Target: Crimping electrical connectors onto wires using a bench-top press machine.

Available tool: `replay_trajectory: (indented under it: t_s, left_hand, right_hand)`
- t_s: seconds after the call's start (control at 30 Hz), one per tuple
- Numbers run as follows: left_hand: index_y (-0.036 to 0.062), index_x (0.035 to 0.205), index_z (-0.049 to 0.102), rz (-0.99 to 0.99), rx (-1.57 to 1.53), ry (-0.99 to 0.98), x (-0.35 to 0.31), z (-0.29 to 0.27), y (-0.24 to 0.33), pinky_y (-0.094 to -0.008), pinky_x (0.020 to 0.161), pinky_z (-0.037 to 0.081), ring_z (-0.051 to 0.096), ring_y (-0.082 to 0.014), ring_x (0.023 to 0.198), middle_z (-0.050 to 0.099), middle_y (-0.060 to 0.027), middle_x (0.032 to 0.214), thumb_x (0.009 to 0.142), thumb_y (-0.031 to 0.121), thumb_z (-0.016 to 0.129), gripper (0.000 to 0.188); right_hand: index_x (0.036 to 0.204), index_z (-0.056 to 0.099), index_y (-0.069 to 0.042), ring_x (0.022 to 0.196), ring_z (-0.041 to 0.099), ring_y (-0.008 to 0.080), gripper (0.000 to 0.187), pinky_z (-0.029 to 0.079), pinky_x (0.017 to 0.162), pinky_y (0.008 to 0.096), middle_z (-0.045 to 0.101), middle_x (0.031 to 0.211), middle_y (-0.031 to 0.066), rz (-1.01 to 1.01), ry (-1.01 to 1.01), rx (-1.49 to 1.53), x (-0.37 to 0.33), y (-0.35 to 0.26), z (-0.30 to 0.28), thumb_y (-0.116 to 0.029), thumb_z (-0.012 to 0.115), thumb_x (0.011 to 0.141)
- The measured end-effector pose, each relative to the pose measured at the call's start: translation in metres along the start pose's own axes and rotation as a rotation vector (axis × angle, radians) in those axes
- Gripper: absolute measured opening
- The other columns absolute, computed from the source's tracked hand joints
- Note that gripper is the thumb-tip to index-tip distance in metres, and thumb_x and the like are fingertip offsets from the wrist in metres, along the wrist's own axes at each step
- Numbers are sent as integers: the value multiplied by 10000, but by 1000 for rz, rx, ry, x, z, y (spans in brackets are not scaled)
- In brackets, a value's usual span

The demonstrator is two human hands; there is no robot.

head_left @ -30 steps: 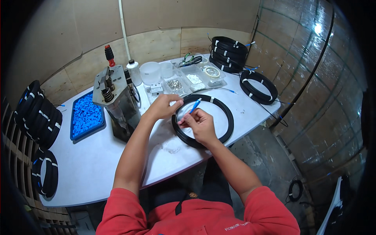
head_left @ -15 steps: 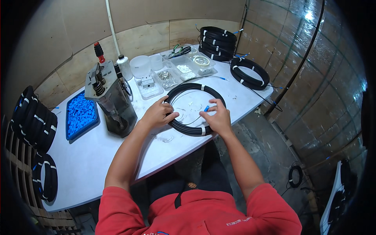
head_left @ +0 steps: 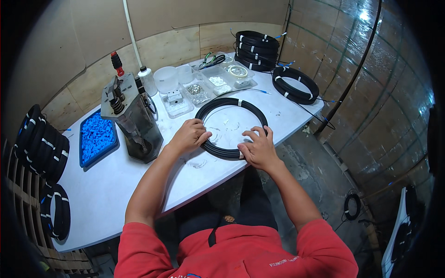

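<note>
A coil of black cable (head_left: 221, 152), bound with white tape bands, lies flat on the white table in front of me. My left hand (head_left: 191, 135) grips its left side, with the thumb inside the ring and the other fingers over the rim. On the near right side, my right hand (head_left: 259, 147) closes on the same coil, its thumb beside a tape band and its fingers bent. Past the far rim, a loose cable end with a blue tip (head_left: 264, 92) reaches out to the right. My right palm hides part of the coil.
Left of me stand a grey press-like machine (head_left: 132, 123) and a blue tray (head_left: 82, 156) of blue parts. Behind the coil are clear boxes (head_left: 197, 92) of small parts. More coils form a stack (head_left: 256, 51) at the back; one coil (head_left: 295, 87) lies at the right edge.
My right hand held a blue-tipped cable end inside the ring; that end no longer shows there. The hand has come down onto the coil's right side. My left hand stays at the left rim.
</note>
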State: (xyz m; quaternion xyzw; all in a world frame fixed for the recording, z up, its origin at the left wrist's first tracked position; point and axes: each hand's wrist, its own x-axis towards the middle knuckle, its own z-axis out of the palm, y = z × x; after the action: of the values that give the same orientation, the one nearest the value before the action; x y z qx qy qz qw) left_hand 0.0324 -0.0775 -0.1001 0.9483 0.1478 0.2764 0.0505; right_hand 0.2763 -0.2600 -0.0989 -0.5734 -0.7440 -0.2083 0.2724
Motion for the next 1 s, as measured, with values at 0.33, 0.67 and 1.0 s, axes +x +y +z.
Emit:
replay_trajectory:
  t_s: [0.33, 0.67, 1.0]
  left_hand:
    - [71, 958, 740, 59, 49, -134, -16, -5, 16, -580, 1173, 295, 597, -306, 1195, 700, -129, 1081, 800, 676, 726, 626]
    - [43, 934, 605, 52, 74, -131, -13, -6, 18, -519, 1142, 338, 565, -345, 1076, 583, -132, 961, 730, 692, 778, 702]
    - [20, 923, 645, 137, 50, -124, -13, -9, 27, -469, 1025, 417, 584, -339, 1029, 616, -145, 921, 795, 556, 775, 566]
  right_hand:
    - [1141, 778, -208, 1178, 472, 282, 314, 287, 1029, 498, 610, 1174, 72, -50, -122, 83, -12, 12, -2, -401, 601, 969]
    - [1032, 746, -134, 1030, 600, 212, 236, 354, 976, 475, 689, 962, 6, -176, 16, 36, -8, 3, 3, -336, 714, 913]
    - [947, 716, -65, 1019, 610, 266, 426, 413, 943, 408, 673, 985, 89, -123, -227, 210, -10, 7, 8, -470, 782, 835]
